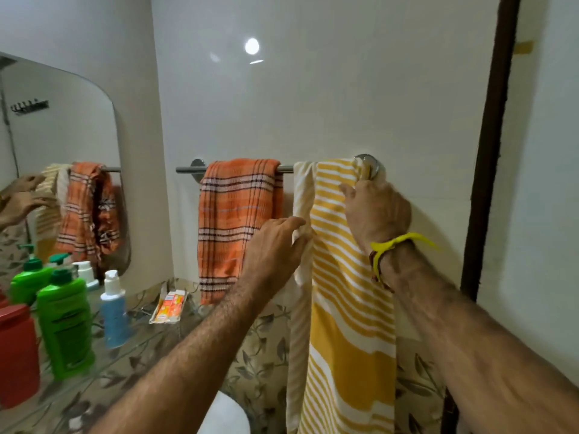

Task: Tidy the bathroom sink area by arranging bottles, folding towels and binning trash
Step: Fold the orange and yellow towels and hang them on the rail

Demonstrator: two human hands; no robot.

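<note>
No writing is reading clearly anywhere; the label on the green pump bottle [64, 324] is blurring into dark lines, and the print on the orange-and-white packet [169, 306] is too small to make out.

The towel bar [286, 169] is running level across the white wall. The yellow-and-white striped towel [347, 324] is hanging over its right end, long axis straight down, stripes lying crosswise. The right hand [377, 211] is reaching up to that end of the bar, back of the hand facing me, fingers curling round the towel's top corner just below the bar's mount. A yellow band [396, 242] is sitting on that wrist. The left hand [275, 245] is stretching forward lower down, below the bar, pinching the towel's pale left edge between thumb and fingers.

The orange plaid towel [235, 227] is draping over the bar's middle, also hanging lengthwise down. Left of the bar and lower, the green bottle, a blue bottle [113, 311] and a red container [17, 355] are standing upright on the glass shelf [138, 346].
</note>
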